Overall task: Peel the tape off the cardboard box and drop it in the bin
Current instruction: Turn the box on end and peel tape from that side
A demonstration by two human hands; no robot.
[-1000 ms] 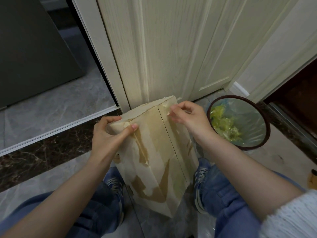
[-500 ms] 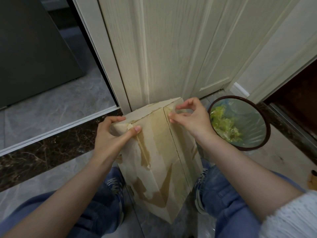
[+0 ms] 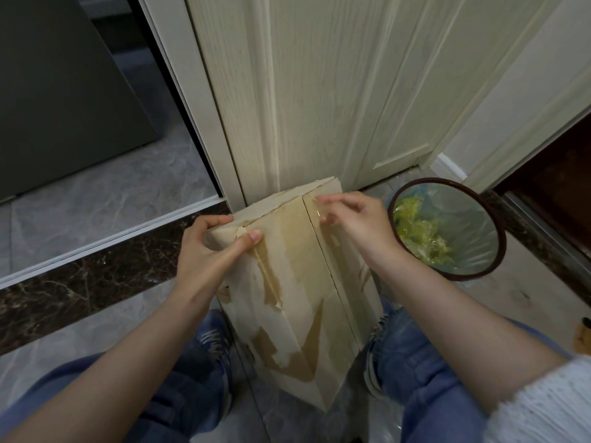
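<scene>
- Between the person's knees, the tall tan cardboard box (image 3: 297, 302) stands on the grey marble floor (image 3: 105, 199), its top edge close to the cream wooden door (image 3: 319, 91).
- At nine o'clock of the box, the left hand (image 3: 211, 247) grips the top corner, fingers curled over the edge, thumb pressed flat on the front face.
- At one o'clock, the right hand (image 3: 355, 219) pinches a strip of clear shiny tape (image 3: 319, 211) near the centre seam, fingertips bunched tight on it.
- At three o'clock, just beside the box, sits the round brown-rimmed bin (image 3: 447, 228), lined with clear plastic, yellow-green scraps inside.
</scene>
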